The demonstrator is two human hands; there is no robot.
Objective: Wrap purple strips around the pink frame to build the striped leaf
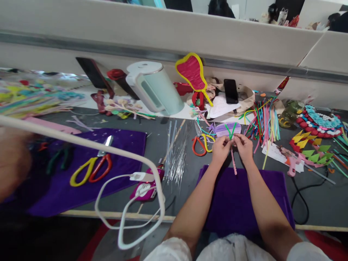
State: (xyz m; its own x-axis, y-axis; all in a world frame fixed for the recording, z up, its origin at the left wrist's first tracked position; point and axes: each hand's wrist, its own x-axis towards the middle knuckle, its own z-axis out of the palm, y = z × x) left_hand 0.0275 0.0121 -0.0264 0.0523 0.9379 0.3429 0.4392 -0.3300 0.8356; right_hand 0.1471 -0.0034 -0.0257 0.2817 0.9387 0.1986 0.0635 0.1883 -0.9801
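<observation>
My left hand [220,149] and my right hand [244,146] meet above a purple cloth mat [239,203], both pinching the base of a small purple pipe-cleaner fan [227,129] with a green strand across it. A twisted pink stem [233,163] hangs down from between my fingers. Red-and-yellow scissors [201,143] lie just left of my left hand.
Loose coloured pipe cleaners [263,119] are piled to the right, with a pink glue gun [295,165] and its black cord. A bundle of thin wires [178,152], a pale kettle [154,87], a red fan [192,72], a phone [231,90], a second purple mat with scissors [92,168] and a white cable [127,214] lie left.
</observation>
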